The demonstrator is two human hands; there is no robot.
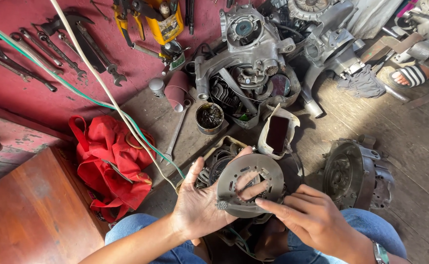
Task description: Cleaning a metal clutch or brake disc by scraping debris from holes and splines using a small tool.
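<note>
A round grey metal plate (251,172) with slots and holes rests flat on my left hand (202,205), whose palm faces up and fingers show through the openings. My right hand (312,220) lies beside it on the right, fingertips touching the plate's lower edge. Under the plate sits a dark engine part (214,166) with a coil ring, mostly hidden.
A round engine cover (353,176) lies right of my hands. A large engine casing (253,54) stands behind, with a small tin of black grease (209,117), a cut plastic jug (277,132), a red bag (109,166), spanners (38,54) on the red wall and another person's sandalled foot (410,76).
</note>
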